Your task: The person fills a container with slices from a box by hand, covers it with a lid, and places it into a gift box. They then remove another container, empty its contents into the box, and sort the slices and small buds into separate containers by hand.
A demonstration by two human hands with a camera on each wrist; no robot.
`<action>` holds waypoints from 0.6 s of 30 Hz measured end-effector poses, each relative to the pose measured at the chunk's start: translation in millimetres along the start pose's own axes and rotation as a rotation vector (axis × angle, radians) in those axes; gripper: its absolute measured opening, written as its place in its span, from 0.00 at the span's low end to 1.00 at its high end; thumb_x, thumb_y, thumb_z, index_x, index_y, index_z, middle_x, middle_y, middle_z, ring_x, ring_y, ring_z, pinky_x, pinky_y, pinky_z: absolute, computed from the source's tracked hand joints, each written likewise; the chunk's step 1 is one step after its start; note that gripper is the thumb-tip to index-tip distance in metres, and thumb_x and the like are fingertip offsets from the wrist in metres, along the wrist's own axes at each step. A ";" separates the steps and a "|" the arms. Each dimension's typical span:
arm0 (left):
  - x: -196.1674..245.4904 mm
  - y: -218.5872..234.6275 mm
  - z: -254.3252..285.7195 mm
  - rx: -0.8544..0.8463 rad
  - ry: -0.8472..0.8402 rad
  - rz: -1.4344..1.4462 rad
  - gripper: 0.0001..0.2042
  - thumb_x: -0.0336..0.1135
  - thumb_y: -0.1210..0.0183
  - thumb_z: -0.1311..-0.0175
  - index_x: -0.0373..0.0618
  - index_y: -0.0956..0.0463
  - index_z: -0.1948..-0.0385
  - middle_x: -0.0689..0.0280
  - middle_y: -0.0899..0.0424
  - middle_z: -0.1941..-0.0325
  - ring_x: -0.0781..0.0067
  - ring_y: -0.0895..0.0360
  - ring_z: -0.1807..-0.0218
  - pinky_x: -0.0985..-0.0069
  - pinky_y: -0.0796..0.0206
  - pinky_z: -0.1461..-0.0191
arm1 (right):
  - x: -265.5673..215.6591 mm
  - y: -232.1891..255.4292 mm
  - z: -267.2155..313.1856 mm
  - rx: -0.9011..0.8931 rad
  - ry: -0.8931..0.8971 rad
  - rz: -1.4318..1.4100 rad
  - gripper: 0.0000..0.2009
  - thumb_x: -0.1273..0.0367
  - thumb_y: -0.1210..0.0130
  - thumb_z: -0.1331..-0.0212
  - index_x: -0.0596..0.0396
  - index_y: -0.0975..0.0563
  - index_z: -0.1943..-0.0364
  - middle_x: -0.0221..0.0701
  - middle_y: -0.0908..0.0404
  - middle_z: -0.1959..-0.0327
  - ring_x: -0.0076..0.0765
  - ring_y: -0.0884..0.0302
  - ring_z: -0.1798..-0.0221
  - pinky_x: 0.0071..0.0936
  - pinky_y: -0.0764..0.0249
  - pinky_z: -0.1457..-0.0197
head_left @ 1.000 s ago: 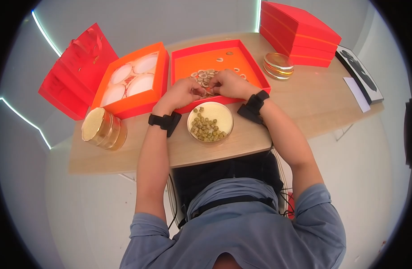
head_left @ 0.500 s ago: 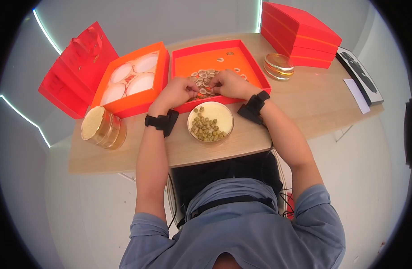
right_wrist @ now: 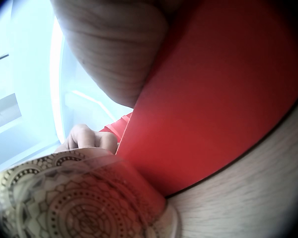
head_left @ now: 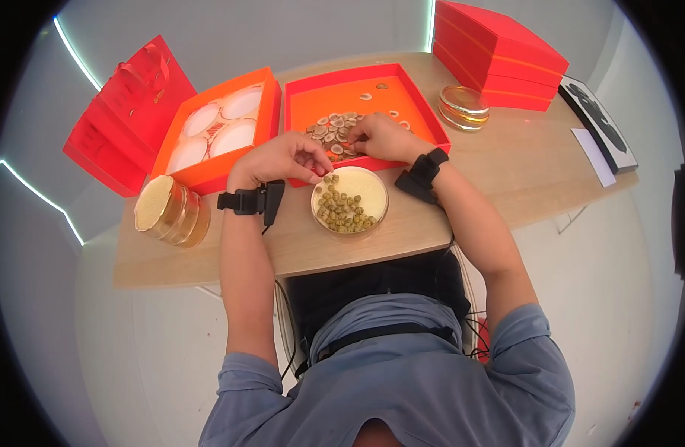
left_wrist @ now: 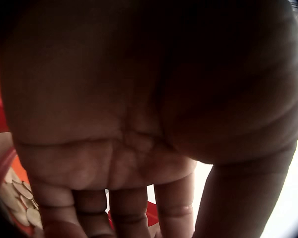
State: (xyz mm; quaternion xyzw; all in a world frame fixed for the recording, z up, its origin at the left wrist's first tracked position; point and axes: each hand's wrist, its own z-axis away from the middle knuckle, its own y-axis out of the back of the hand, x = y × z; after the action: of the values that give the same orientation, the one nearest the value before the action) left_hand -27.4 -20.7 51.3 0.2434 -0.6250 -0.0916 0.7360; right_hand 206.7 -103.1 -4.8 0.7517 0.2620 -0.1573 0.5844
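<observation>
My left hand (head_left: 287, 158) is over the near left rim of a round tub (head_left: 371, 192), fingers fairly straight and thumb tip apart from the forefinger. Several small greenish-brown balls (head_left: 344, 212) lie on the tub's pale surface. Dark mandala patterns cover the tub's side (right_wrist: 84, 208) in the right wrist view. Inside a red box (head_left: 305, 89) with an orange floor, my right hand (head_left: 387, 138) has bent fingers at the edge of a heap of pale, dark-rimmed slices (head_left: 329, 128). I cannot tell whether its hidden fingertips grip one.
An orange-red box (head_left: 272, 112) with round white-topped containers stands left of the slices, beside red gift bags (head_left: 138, 112). A gold-topped stack (head_left: 171, 212) sits near left. Clear round lids (head_left: 463, 109), stacked red boxes (head_left: 499, 59) and a black-and-white box (head_left: 597, 123) are at right.
My left hand has moved from the slices in the red box back toward me, to the tub's rim, and its fingers have spread. The right hand stays at the slices.
</observation>
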 end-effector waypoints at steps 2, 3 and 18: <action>-7.8 2.4 -2.5 0.038 -0.032 -0.014 0.09 0.22 0.34 0.49 0.39 0.17 0.64 0.71 0.19 0.71 0.84 0.25 0.67 0.84 0.33 0.64 | -2.2 1.2 0.8 -0.009 -0.002 -0.004 0.06 0.72 0.38 0.48 0.58 0.17 0.67 0.41 0.17 0.70 0.38 0.19 0.66 0.32 0.25 0.60; -10.6 2.6 -4.7 0.105 0.003 0.005 0.09 0.22 0.34 0.48 0.39 0.17 0.64 0.71 0.18 0.70 0.84 0.25 0.67 0.84 0.33 0.64 | -3.5 1.9 0.6 -0.014 -0.003 -0.006 0.06 0.72 0.38 0.48 0.58 0.17 0.67 0.41 0.17 0.70 0.38 0.19 0.66 0.32 0.25 0.60; -34.3 -16.3 -41.2 0.331 0.055 -0.403 0.09 0.16 0.41 0.46 0.35 0.18 0.65 0.63 0.15 0.69 0.80 0.21 0.65 0.79 0.28 0.61 | 1.6 0.2 -0.6 0.001 0.015 0.002 0.07 0.70 0.36 0.49 0.55 0.16 0.66 0.42 0.16 0.70 0.44 0.18 0.65 0.36 0.24 0.58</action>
State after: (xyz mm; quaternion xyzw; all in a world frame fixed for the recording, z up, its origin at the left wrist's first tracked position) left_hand 8.2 -9.7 9.4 0.4825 -0.5501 -0.1261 0.6699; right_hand 208.0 -102.3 -5.4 0.7535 0.2657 -0.1513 0.5820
